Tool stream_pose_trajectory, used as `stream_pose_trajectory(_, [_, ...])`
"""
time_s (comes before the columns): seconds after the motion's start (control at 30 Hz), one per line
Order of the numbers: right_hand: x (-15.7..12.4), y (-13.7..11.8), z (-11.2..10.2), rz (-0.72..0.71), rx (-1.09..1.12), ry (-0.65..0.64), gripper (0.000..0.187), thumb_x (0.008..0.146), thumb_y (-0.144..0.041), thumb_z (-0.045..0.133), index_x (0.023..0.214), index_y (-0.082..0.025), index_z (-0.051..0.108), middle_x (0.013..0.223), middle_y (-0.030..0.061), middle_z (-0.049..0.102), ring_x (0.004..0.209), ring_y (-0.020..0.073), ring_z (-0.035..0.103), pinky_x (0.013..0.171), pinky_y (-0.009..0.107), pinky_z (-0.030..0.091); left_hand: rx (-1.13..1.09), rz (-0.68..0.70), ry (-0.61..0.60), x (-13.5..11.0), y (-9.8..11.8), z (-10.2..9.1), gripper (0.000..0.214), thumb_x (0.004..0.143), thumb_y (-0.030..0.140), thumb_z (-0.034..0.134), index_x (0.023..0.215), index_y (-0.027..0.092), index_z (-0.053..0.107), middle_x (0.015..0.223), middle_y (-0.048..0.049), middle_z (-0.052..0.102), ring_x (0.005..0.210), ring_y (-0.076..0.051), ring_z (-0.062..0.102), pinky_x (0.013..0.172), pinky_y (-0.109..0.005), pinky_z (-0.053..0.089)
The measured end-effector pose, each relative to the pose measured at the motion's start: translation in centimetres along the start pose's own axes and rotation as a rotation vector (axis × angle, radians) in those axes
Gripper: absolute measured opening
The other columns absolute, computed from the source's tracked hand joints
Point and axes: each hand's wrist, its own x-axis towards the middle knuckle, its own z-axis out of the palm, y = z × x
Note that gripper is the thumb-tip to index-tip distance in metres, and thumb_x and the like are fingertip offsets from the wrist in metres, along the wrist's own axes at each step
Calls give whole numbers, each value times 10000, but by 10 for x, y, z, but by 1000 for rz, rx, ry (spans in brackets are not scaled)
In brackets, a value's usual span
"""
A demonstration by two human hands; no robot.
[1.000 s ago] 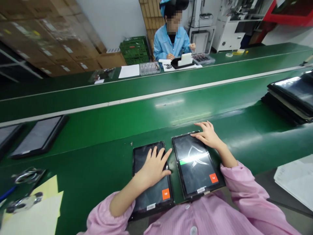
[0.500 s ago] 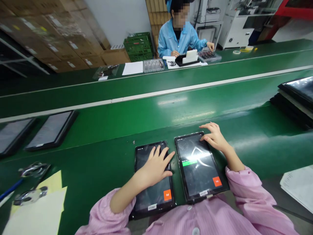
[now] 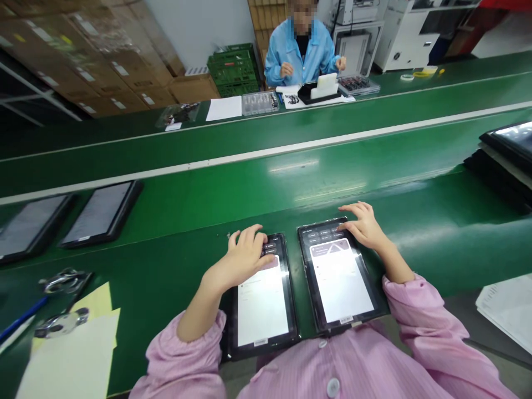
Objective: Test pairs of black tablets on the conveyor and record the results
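Note:
Two black tablets lie side by side at the near edge of the green bench, their screens lit with a white panel below rows of small dark buttons. Over the upper left part of the left tablet (image 3: 264,310) is my left hand (image 3: 245,255), fingers spread and partly covering the screen. My right hand (image 3: 363,227) rests at the top right corner of the right tablet (image 3: 343,282), with a fingertip at the upper screen and the other fingers stretched past the edge. Neither hand grips anything.
Two more tablets (image 3: 97,213) lie at the left. Clipboards with yellowish paper (image 3: 72,354) and a blue pen (image 3: 22,320) are near left. Stacked tablets (image 3: 509,166) and white sheets (image 3: 507,310) are at right. Across the bench sits a person in blue (image 3: 299,52) behind small parts trays.
Both screens went from dark with red "Fail" boxes to white panels with buttons. My left hand moved up and left on its tablet; my right hand barely moved. The co-worker's hands lifted.

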Motion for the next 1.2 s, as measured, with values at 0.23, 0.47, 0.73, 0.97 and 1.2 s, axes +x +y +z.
stream_pose_trajectory(0.23, [-3, 4, -1, 41, -32, 136, 534, 1022, -355, 280, 841, -279, 776, 1200, 65, 626, 1101, 285, 531, 1010, 507, 336, -379, 66, -12, 37, -4, -13, 548, 1015, 468, 102, 1092, 216, 583, 1194, -80, 611, 1071, -215, 583, 957, -395, 470])
stream_pose_trajectory(0.47, [0, 0, 1, 63, -47, 87, 520, 1022, -355, 291, 820, -272, 763, 1203, 64, 626, 1097, 277, 530, 1004, 494, 324, -220, 74, -118, 59, 6, -6, 561, 1000, 434, 142, 1025, 230, 664, 1083, -53, 696, 976, -225, 651, 842, -333, 471])
stream_pose_trajectory(0.73, [5, 0, 6, 253, 18, 93, 504, 1021, -333, 283, 855, -228, 747, 1152, 97, 630, 1089, 277, 545, 961, 460, 386, -272, 35, -75, 51, -1, -20, 549, 1000, 500, 106, 1057, 253, 593, 1083, -53, 740, 999, -255, 683, 785, -342, 490])
stream_pose_trajectory(0.97, [8, -2, 7, 372, 117, 81, 461, 1054, -360, 254, 1025, -191, 682, 1028, 107, 651, 993, 257, 592, 916, 388, 442, 12, 0, -119, 62, 5, -8, 594, 982, 436, 126, 899, 201, 665, 1035, -95, 696, 831, -246, 681, 707, -343, 485])
stream_pose_trajectory(1.2, [12, -6, 8, 570, 152, -15, 341, 1031, -297, 335, 835, -197, 594, 883, 90, 654, 866, 241, 610, 768, 326, 432, -55, -27, -107, 58, 0, -12, 566, 997, 455, 146, 935, 242, 666, 933, -63, 749, 890, -258, 701, 775, -349, 511])
